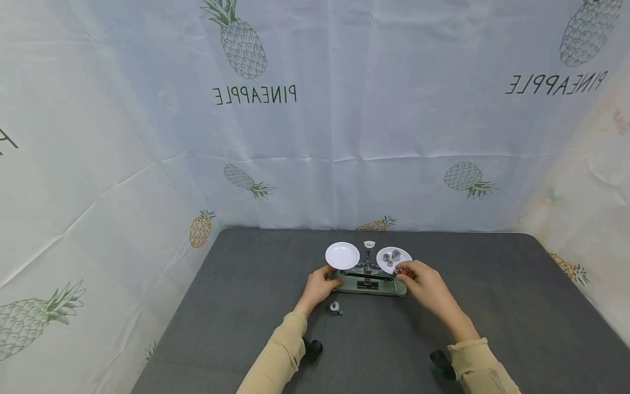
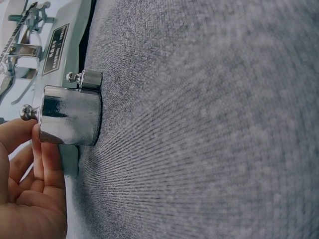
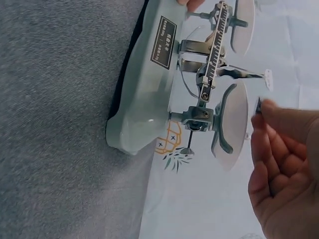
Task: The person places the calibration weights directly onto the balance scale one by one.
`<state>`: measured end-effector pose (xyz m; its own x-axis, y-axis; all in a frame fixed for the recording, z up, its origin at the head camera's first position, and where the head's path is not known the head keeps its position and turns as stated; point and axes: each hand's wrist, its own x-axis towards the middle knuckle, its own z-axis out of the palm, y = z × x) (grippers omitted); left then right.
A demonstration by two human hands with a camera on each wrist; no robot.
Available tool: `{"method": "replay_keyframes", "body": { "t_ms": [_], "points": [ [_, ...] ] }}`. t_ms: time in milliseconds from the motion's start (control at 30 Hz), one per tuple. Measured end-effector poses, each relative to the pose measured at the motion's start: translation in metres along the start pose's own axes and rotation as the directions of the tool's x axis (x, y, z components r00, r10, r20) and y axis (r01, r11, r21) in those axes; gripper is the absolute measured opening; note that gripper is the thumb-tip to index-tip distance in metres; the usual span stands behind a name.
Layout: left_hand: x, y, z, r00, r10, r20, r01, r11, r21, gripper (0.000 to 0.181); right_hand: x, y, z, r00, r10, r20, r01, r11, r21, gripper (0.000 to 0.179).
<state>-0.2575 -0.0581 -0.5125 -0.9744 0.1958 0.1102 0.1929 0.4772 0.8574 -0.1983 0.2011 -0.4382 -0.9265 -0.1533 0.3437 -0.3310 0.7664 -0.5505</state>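
Note:
A green tray balance (image 1: 354, 284) with two white pans stands on the grey table. My left hand (image 1: 317, 287) grips the left end of its base, thumb in front, near the left pan (image 1: 342, 255), which holds nothing. Over the front edge of the right pan (image 1: 404, 255), my right hand (image 1: 427, 282) pinches a small metal weight (image 3: 258, 106) between thumb and forefinger. Several silver weights (image 1: 396, 255) stand on that pan. In front of the balance, a large knobbed weight (image 2: 70, 115) stands on the table with a small weight (image 2: 91, 79) beside it.
Dark cloth covers the table (image 1: 236, 328). A white curtain (image 1: 315, 131) printed with pineapples hangs behind and at the sides. Black wrist devices (image 1: 313, 350) are under both sleeves.

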Motion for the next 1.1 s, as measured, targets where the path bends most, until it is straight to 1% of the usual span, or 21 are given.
{"method": "replay_keyframes", "body": {
  "t_ms": [100,233,333,533,600,733,867,933,1033,1067,1100],
  "points": [
    [0.0,0.0,-0.001,1.0,-0.011,0.005,0.011,1.0,0.0,0.033,0.005,0.0,0.001,0.999,0.046,-0.018,-0.047,0.999,-0.025,0.018],
    [0.0,0.001,-0.001,1.0,-0.016,0.012,0.016,1.0,-0.005,0.033,0.011,0.003,0.002,0.996,0.084,-0.035,-0.085,0.996,-0.028,0.018],
    [0.0,0.001,-0.002,1.0,0.0,0.009,0.0,1.0,-0.004,0.034,0.014,0.005,0.004,0.992,0.115,-0.042,-0.117,0.993,-0.03,0.02],
    [0.0,0.001,-0.002,1.0,-0.005,0.006,0.005,1.0,0.003,0.033,0.02,0.004,0.007,0.985,0.152,-0.082,-0.157,0.986,-0.059,0.019],
    [-0.001,0.002,-0.002,1.0,-0.009,0.007,0.009,1.0,0.003,0.033,0.021,0.003,0.007,0.984,0.161,-0.082,-0.166,0.984,-0.063,0.017],
    [-0.001,0.001,-0.001,1.0,-0.018,0.004,0.018,1.0,0.018,0.032,0.022,0.003,0.006,0.98,0.192,-0.055,-0.195,0.978,-0.07,0.018],
    [-0.001,0.001,-0.001,1.0,-0.012,0.003,0.012,1.0,0.014,0.032,0.023,0.002,0.005,0.975,0.219,-0.045,-0.222,0.972,-0.08,0.02],
    [-0.001,0.0,-0.002,1.0,-0.002,0.006,0.002,1.0,-0.001,0.033,0.023,0.002,0.004,0.974,0.221,-0.051,-0.224,0.971,-0.08,0.02],
    [-0.001,-0.002,-0.003,0.999,0.039,0.004,-0.039,0.999,-0.024,0.034,0.023,0.003,0.005,0.975,0.211,-0.061,-0.216,0.973,-0.08,0.019],
    [-0.002,-0.002,-0.003,0.998,0.069,-0.002,-0.069,0.997,-0.026,0.033,0.024,0.003,0.005,0.977,0.205,-0.064,-0.21,0.975,-0.079,0.019],
    [-0.002,-0.003,-0.003,0.996,0.085,-0.003,-0.085,0.996,-0.034,0.034,0.024,0.004,0.005,0.977,0.203,-0.065,-0.208,0.975,-0.079,0.019]
  ]
}}
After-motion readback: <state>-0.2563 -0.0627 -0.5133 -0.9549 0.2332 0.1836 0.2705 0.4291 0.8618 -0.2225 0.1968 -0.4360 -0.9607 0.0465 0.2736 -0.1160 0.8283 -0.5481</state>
